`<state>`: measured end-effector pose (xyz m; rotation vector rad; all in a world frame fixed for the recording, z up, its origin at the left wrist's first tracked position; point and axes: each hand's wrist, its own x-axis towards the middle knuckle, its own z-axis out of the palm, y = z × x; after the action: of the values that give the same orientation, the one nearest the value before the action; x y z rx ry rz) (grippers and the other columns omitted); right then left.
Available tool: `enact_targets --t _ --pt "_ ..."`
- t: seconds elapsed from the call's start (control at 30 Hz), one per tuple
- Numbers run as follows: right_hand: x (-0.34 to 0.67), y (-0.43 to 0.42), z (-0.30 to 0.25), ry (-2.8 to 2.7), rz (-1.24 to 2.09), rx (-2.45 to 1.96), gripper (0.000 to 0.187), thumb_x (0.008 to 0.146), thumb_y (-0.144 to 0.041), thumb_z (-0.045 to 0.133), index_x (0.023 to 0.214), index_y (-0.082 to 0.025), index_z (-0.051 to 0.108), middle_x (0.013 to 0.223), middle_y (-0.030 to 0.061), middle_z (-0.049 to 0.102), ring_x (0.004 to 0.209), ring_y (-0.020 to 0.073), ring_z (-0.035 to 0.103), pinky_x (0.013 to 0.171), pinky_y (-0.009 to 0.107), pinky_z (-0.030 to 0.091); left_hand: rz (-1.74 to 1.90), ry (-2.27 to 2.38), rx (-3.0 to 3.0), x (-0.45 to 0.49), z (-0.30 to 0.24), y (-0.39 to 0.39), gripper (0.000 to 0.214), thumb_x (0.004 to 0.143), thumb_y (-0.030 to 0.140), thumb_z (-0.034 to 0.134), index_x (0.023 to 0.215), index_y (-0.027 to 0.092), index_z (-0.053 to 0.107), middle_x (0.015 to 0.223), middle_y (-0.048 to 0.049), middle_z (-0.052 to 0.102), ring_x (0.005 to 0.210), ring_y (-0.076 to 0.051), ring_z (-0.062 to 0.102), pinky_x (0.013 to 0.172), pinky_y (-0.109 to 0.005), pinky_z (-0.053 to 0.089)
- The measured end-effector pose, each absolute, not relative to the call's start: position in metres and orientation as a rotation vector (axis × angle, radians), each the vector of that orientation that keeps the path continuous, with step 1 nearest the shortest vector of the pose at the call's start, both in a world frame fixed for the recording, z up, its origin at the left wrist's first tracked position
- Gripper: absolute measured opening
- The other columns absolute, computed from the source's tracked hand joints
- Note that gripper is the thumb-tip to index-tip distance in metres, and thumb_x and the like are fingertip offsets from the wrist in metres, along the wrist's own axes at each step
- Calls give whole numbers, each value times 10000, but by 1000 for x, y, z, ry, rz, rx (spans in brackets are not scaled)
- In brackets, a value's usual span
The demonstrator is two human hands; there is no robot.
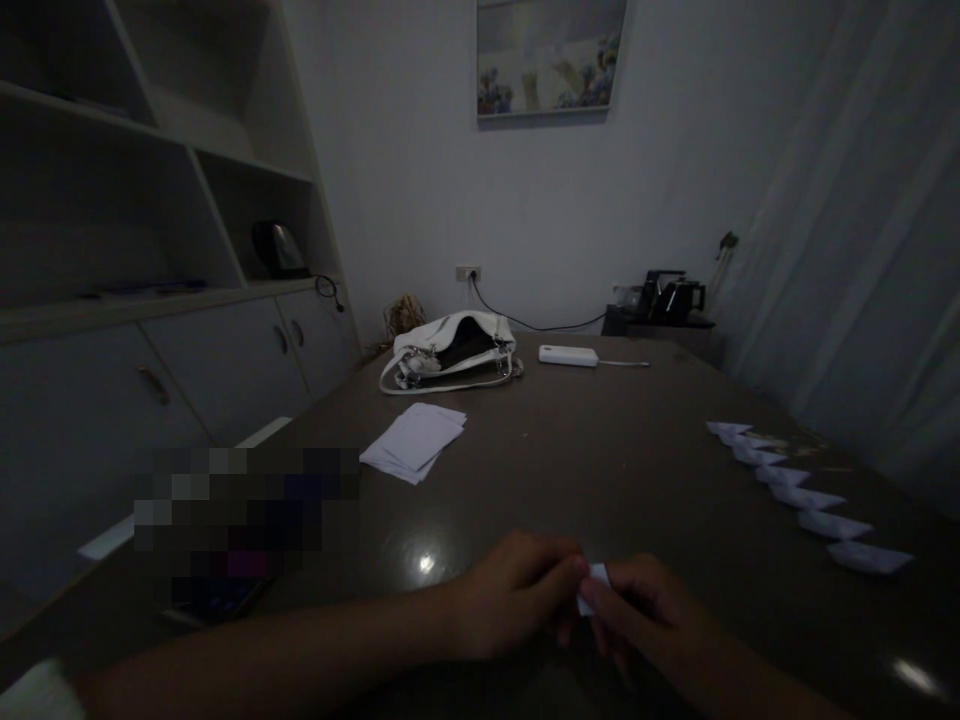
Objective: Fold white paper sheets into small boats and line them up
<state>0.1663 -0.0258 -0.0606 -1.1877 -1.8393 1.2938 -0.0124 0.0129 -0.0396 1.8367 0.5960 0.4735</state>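
Between my two hands, just above the near part of the table, is a small folded piece of white paper [595,588]. My left hand [517,590] pinches its left side with thumb and fingers. From the right, my right hand [649,605] grips the same paper, its thumb lying across the front. Fingers cover most of the paper, so its full shape is hidden. Off to the right, several folded white paper boats [806,497] stand in a slanting row. A loose stack of white paper sheets [416,440] lies farther back, left of centre.
A white handbag [457,350] sits open at the table's far end. Right of it lies a white power bank [568,356] with a short cable. A blurred-out patch [247,530] covers something on the left. Black kettles [679,298] stand beyond the far right corner.
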Motion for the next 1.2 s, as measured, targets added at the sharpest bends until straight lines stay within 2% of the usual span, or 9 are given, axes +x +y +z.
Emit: enact_targets --t 1.2 --pt "165 -28 -53 -1901 1237 -1208 556 888 -585 388 766 -131 684 553 26 553 484 94 509 470 186 396 465 625 1869 -12 -39 13 405 952 398 319 725 139 533 593 19 507 559 -88 500 543 -174 379"
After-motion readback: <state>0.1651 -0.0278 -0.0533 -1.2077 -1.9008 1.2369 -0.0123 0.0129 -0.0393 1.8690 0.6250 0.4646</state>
